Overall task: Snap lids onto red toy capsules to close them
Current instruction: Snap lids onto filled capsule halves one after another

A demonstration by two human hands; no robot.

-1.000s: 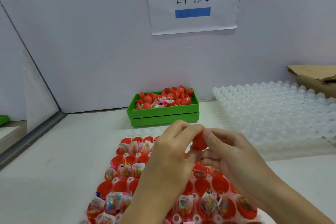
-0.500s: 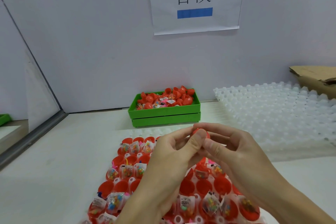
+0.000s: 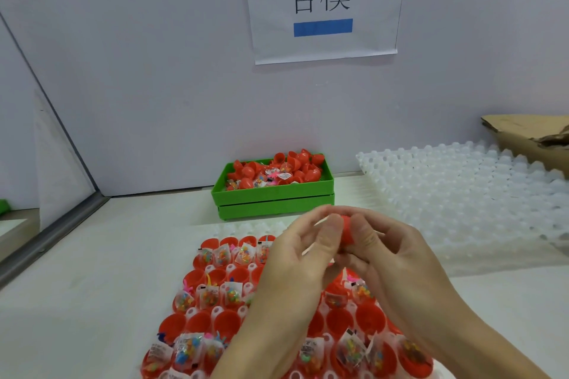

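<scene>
Since a second ago both hands rose off the tray [image 3: 212,311]; my left hand [image 3: 295,258] and right hand [image 3: 391,258] pinch one red capsule [image 3: 347,229] mid-snap above it, while nearly all tray cups below still sit open, so I judge most work remains.

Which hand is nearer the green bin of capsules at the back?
Left, marginally. The left hand sits just in front of the green bin; the right hand is offset further right. Both grip the red capsule.
</scene>
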